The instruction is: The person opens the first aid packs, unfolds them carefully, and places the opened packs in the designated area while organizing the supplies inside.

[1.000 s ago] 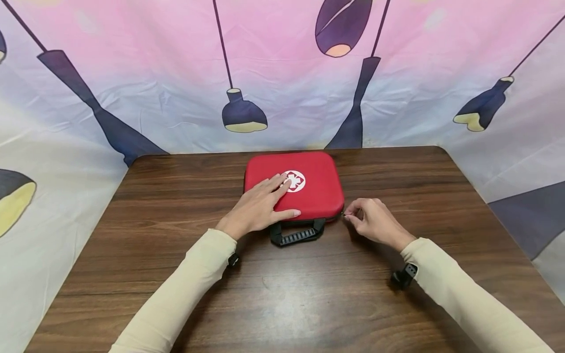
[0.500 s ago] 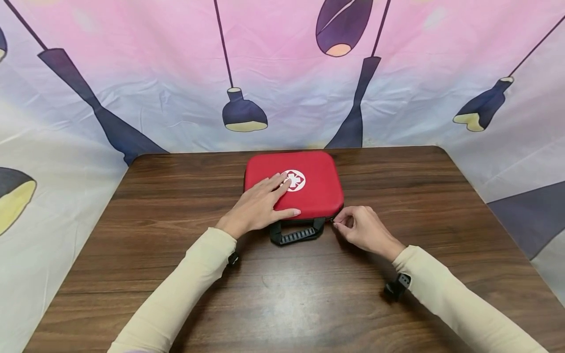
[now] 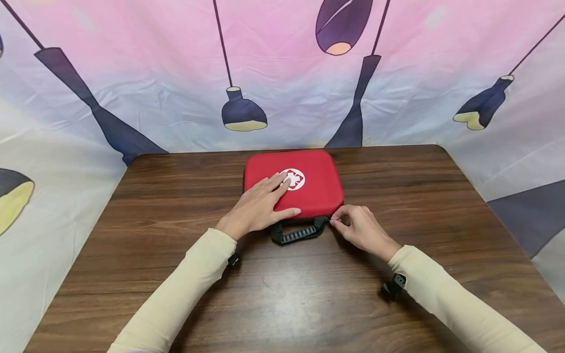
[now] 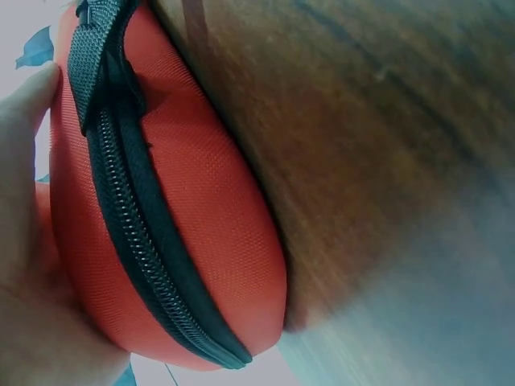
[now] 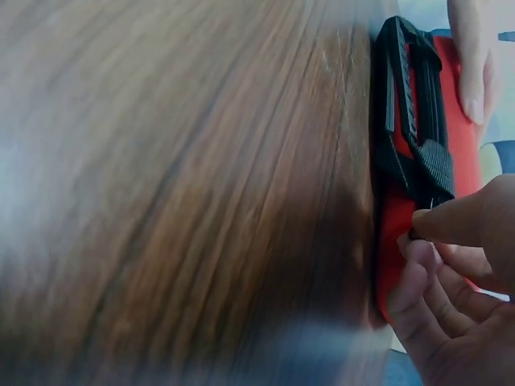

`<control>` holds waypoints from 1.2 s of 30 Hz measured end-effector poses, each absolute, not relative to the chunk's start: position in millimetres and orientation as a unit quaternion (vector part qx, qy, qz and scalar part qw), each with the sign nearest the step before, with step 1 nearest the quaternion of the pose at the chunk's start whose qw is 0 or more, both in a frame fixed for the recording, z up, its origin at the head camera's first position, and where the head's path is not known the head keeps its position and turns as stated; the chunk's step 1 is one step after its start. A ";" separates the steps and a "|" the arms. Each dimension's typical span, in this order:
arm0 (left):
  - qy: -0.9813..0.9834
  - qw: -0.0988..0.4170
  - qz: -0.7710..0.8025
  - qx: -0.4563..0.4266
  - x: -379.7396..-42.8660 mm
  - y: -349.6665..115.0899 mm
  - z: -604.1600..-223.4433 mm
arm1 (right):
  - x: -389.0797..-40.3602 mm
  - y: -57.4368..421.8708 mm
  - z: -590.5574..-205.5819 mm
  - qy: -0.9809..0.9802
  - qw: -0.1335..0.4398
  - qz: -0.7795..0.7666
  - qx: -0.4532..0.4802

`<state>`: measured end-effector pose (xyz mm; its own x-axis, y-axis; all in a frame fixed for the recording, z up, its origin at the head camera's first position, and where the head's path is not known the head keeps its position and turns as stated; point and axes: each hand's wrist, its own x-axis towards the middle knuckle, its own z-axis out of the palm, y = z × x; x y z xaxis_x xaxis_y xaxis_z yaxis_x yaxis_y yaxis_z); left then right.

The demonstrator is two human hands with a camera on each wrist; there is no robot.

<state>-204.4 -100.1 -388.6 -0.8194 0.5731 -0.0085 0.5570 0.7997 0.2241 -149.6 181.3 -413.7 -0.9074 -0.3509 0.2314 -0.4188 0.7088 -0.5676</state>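
Observation:
A red first aid case (image 3: 315,196) with a white round emblem lies flat near the table's far edge. Its black carry handle (image 3: 299,235) points toward me. My left hand (image 3: 260,206) rests on the lid with fingers spread, thumb close to the front edge. At the front right corner, my right hand (image 3: 364,228) pinches a small zipper pull (image 5: 417,233) between thumb and fingertips, right beside the handle's strap; the fingers mostly hide the pull. In the left wrist view, the black zipper (image 4: 145,241) runs closed around the case's left front corner.
The case stands on a brown wood-grain table (image 3: 176,206) with rounded far corners. Behind it hangs a fabric backdrop (image 3: 291,108) printed with lamps. Small black cameras are strapped to both wrists, under cream sleeves (image 3: 176,294).
My right hand has moved left around the case's front right corner toward the handle, pinching the zipper pull throughout. My left hand stays on the lid.

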 end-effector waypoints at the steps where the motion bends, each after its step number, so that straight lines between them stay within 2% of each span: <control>1: 0.948 0.037 0.106 0.298 -203.9 -100.2 -388.5 | -149.9 181.6 -413.8 -0.922 0.056 0.319 0.211; 19: 0.951 0.015 0.098 0.292 -183.0 -113.2 -381.1 | -162.0 187.9 -413.1 -0.926 0.108 0.276 0.234; 36: 0.960 0.037 0.106 0.257 -174.5 -128.5 -379.1 | -185.1 184.2 -405.0 -0.934 0.118 0.250 0.228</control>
<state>-174.5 -128.5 -379.1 -0.8656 0.5005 -0.0167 0.4849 0.8459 0.2222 -185.1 184.2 -405.0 -0.8686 -0.3662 0.3337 -0.4840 0.7713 -0.4132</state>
